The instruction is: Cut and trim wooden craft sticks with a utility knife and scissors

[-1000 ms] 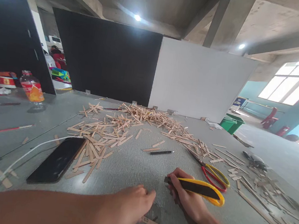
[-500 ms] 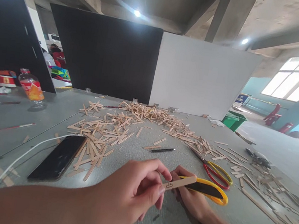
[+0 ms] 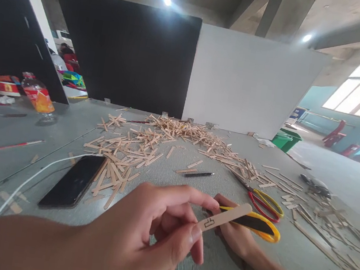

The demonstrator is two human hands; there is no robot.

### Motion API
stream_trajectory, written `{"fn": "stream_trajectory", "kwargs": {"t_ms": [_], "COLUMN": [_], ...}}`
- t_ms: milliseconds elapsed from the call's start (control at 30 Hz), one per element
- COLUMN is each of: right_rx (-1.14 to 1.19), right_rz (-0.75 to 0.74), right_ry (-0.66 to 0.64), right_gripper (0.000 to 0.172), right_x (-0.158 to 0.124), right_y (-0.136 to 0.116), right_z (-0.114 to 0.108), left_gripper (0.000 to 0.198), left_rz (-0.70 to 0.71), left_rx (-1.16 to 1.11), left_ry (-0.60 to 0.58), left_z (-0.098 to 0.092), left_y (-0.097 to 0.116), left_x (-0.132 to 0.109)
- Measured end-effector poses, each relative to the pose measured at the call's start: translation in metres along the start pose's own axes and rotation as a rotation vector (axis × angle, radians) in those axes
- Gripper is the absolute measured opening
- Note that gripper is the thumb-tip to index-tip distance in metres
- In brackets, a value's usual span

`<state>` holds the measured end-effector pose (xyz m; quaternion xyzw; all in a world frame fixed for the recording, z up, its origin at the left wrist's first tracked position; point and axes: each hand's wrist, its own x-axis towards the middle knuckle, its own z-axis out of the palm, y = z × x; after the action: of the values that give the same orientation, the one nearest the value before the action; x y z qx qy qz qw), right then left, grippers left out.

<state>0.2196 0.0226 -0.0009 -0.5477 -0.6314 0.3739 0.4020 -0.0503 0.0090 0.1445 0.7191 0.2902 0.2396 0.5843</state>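
Between the thumb and fingers of my left hand (image 3: 152, 234) is a flat wooden craft stick (image 3: 234, 214), tilted up to the right, with a small outline drawn in dark lines near the held end. My right hand (image 3: 234, 236) is closed around a yellow-and-black handled tool (image 3: 265, 229). Its working end is hidden behind the stick and my left fingers, so its exact kind is unclear. The stick passes in front of the right hand. A black pen (image 3: 199, 175) lies beyond both hands. Scissors (image 3: 262, 202) with red and yellow handles rest to the right.
Loose craft sticks (image 3: 180, 130) are heaped across the far table. A phone (image 3: 73, 182) with a white cable (image 3: 35, 175) lies at left, near a drink bottle (image 3: 38, 95). Thin wood strips (image 3: 318, 250) and a dark tool (image 3: 316, 186) are at right. Black and white panels stand behind.
My left hand has come closer to the camera with the craft stick, and its index finger has stretched further right. The right hand still grips the tool. The view has tilted slightly down.
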Motion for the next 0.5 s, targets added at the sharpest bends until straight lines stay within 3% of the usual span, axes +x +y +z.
{"fn": "stream_trajectory", "kwargs": {"t_ms": [367, 500], "right_rx": [-0.105, -0.106], "right_rz": [0.03, 0.003], "right_ry": [0.048, -0.001], "right_gripper": [0.055, 0.055], "right_x": [0.0013, 0.0029], "right_y": [0.0086, 0.0019], "right_z": [-0.0003, -0.0001], "left_gripper": [0.036, 0.018], "left_rz": [0.031, 0.016], "left_rx": [-0.019, -0.117], "left_ry": [0.021, -0.016], "left_z": [-0.0005, 0.0031], "left_y": [0.0045, 0.0006], "left_x": [-0.0024, 0.0061]}}
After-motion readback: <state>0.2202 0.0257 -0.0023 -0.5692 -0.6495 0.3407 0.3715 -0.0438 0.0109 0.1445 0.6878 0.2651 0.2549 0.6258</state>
